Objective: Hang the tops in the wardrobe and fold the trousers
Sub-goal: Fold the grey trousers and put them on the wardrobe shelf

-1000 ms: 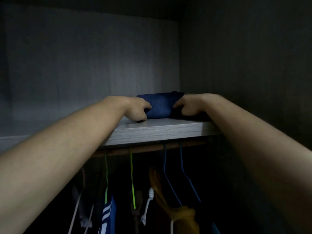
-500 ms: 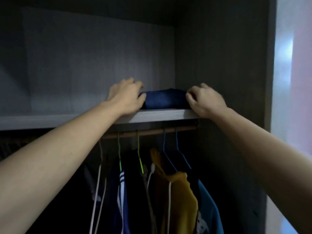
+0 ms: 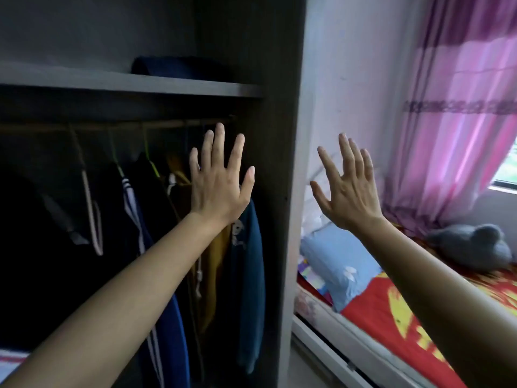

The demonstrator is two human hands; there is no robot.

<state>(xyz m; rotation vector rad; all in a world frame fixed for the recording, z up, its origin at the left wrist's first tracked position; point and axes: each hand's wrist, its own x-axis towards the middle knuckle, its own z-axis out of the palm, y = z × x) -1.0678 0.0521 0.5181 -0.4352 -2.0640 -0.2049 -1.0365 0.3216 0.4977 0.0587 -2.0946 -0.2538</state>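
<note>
Navy and black fill the left side: tops hang in a row from the rail at nine o'clock, one white-striped, then a mustard hoodie and a teal top toward the middle. Up at eleven o'clock the folded trousers lie on the shelf, a dark blue bundle set back from its front edge (nothing touching them). In centre view, the left hand is up in front of the hanging clothes, fingers straight and fanned, grip released, holding nothing. Past the wardrobe side panel, at three o'clock, the right hand mirrors it, splayed and empty, with the bed and pink curtain behind. My read: both jobs look finished. To close well, check that the bundle sits square and fully on the shelf and that each hanger hook is seated on the rail, then bring the arms away without brushing a sleeve.
</note>
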